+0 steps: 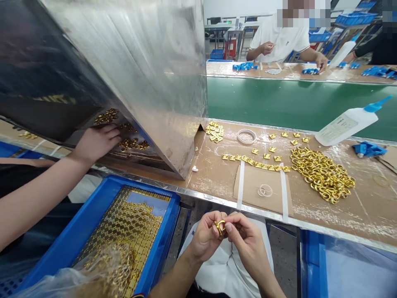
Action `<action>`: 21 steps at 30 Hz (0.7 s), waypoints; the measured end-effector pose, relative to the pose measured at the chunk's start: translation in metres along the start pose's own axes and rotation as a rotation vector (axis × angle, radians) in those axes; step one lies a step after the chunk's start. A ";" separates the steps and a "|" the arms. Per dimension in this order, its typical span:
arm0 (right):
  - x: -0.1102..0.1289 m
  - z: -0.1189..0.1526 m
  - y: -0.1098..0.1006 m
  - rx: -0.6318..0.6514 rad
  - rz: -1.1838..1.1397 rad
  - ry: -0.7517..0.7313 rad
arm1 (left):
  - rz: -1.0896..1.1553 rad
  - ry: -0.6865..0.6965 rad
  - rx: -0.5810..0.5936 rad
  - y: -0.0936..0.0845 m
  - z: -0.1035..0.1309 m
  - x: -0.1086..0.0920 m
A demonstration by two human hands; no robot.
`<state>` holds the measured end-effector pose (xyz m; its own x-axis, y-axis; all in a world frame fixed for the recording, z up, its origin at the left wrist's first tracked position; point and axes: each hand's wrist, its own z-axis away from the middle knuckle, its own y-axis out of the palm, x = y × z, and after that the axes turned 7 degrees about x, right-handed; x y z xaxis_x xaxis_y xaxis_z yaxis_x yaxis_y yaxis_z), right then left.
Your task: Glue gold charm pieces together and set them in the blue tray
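Observation:
Above my lap, close to the table's front edge, my left hand (pixel 203 240) and my right hand (pixel 248 238) meet at their fingertips. Both pinch one small gold ring-shaped piece (pixel 220 223), partly hidden by the fingers. On the table beyond them lies a cardboard pad (pixel 245 190) with white tape strips and a small clear round dish (pixel 265 190). Along the pad's far edge runs a row of square-faced gold pieces (pixel 263 165), with several more scattered behind. To the right is a heaped pile of gold rings (pixel 322 174).
A large metal hood (pixel 155 82) stands left, another person's hand (pixel 99 142) reaching under it among gold pieces. Below is a blue tray (pixel 105 186) of gold pieces. A white bottle (pixel 347 124) leans at right near a tape roll (pixel 247 136). Beyond the green belt (pixel 279 99) works another person.

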<state>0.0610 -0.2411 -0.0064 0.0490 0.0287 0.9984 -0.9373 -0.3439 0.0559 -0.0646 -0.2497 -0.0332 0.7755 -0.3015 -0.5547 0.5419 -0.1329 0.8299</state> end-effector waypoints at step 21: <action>-0.003 0.001 -0.002 -0.027 -0.048 0.019 | -0.002 0.005 0.020 -0.009 -0.005 0.007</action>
<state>0.0630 -0.2412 -0.0094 0.0883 0.0621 0.9942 -0.9431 -0.3159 0.1035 -0.0629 -0.2463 -0.0452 0.7762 -0.2967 -0.5563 0.5367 -0.1521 0.8300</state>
